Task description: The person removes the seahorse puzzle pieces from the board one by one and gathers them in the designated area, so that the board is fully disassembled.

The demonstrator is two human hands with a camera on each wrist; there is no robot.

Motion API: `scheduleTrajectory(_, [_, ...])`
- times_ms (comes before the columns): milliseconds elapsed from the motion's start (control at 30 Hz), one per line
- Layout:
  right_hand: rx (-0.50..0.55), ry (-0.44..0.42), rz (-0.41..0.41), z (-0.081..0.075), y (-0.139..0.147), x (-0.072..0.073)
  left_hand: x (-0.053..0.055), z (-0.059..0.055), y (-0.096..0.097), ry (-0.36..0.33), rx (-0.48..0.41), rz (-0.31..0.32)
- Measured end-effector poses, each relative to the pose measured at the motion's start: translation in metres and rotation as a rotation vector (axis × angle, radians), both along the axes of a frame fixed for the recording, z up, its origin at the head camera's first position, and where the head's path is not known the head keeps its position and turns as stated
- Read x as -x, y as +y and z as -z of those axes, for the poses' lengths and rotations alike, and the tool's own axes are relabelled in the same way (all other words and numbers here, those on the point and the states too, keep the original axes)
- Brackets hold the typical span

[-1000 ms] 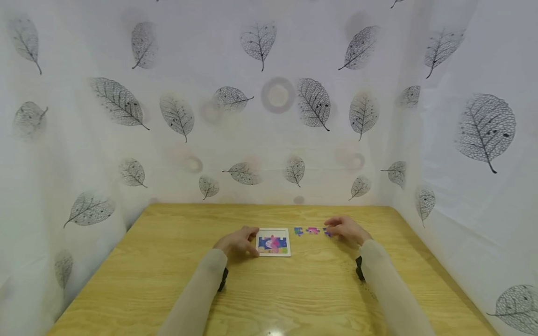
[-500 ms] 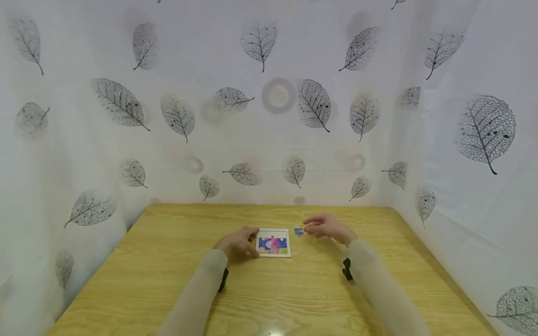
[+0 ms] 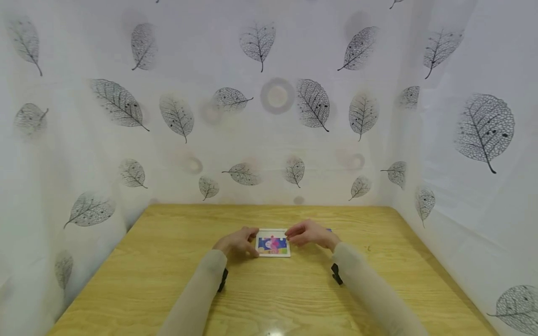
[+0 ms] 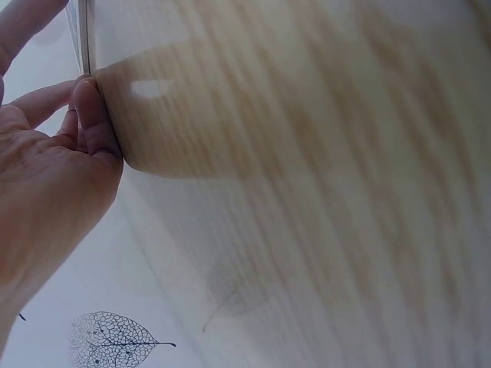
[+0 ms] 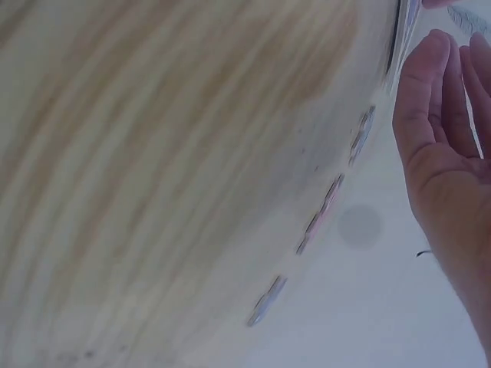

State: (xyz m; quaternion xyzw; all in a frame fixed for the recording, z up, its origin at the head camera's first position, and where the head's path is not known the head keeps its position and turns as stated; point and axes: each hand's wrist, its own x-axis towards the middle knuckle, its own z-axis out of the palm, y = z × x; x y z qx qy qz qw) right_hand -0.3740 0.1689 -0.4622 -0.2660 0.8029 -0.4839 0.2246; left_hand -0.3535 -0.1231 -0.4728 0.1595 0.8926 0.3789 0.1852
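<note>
A square white puzzle tray (image 3: 274,256), partly filled with blue, pink and green picture pieces, lies flat on the table. My left hand (image 3: 237,241) holds its left side, thumb at the near corner and a finger at the far corner. At the tray's right edge is my right hand (image 3: 312,234), fingers loosely bent and thumb close to them, with no piece visible between them. Loose jigsaw pieces lie in a row beside the right hand: a bluish one (image 5: 362,136), a pink one (image 5: 321,215) and another bluish one (image 5: 267,301). In the head view that hand hides most of them.
The wood-grain table (image 3: 269,289) spreads around both hands. A white curtain (image 3: 269,126) printed with grey leaves stands behind the table and along its sides.
My right hand has moved left, from the farthest loose piece past the others to the tray's right edge. The left hand and the tray have stayed put.
</note>
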Motion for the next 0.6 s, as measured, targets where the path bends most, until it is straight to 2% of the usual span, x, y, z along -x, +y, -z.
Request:
scheduleTrajectory(267, [-0.052,0.03,-0.015,-0.003,-0.024,-0.005,-0.002,0.001,-0.001,-0.025,-0.031,-0.016])
scheduleTrajectory(600, [-0.082,0.027,-0.028,-0.005,-0.04,-0.003,-0.001,-0.001,-0.001,-0.004,-0.008,-0.005])
